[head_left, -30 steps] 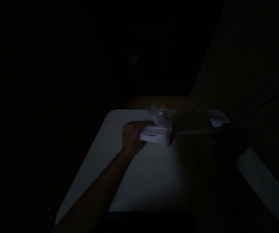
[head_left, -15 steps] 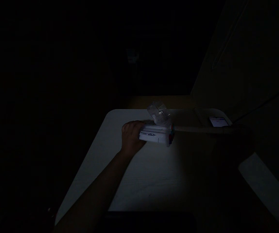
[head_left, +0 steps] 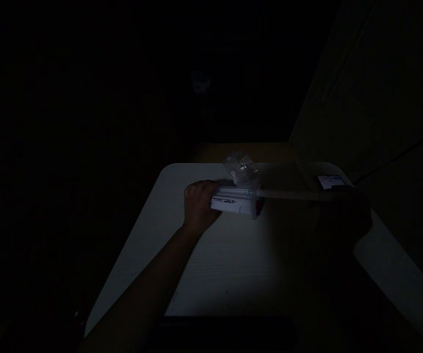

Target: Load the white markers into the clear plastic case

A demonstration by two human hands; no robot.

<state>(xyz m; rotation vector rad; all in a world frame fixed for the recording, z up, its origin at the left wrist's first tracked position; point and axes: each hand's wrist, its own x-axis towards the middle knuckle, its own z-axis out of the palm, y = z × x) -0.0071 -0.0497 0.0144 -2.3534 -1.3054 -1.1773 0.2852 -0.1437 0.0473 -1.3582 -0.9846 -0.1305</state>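
Note:
My left hand (head_left: pixel 199 203) is closed around the left end of a clear plastic case of white pens or markers (head_left: pixel 229 202), lying sideways above the table. Red and dark ends (head_left: pixel 259 206) of the pens stick out at its right side. The case's clear lid (head_left: pixel 241 167) stands open at the back. A long pale strip (head_left: pixel 292 195) runs from the case's right end to my right hand (head_left: pixel 351 215), whose fingers are in deep shadow and seem closed on it. What the strip is, I cannot make out.
A pale table (head_left: pixel 219 260) with rounded corners lies under my hands. At its back right rests a lit phone (head_left: pixel 330 182), partly behind my right hand. A dark cable (head_left: pixel 399 159) runs along the wall at the right. The surroundings are very dark.
My right hand has moved left, towards the case, and the visible stretch of the strip is shorter. My left hand and the case stay nearly in place.

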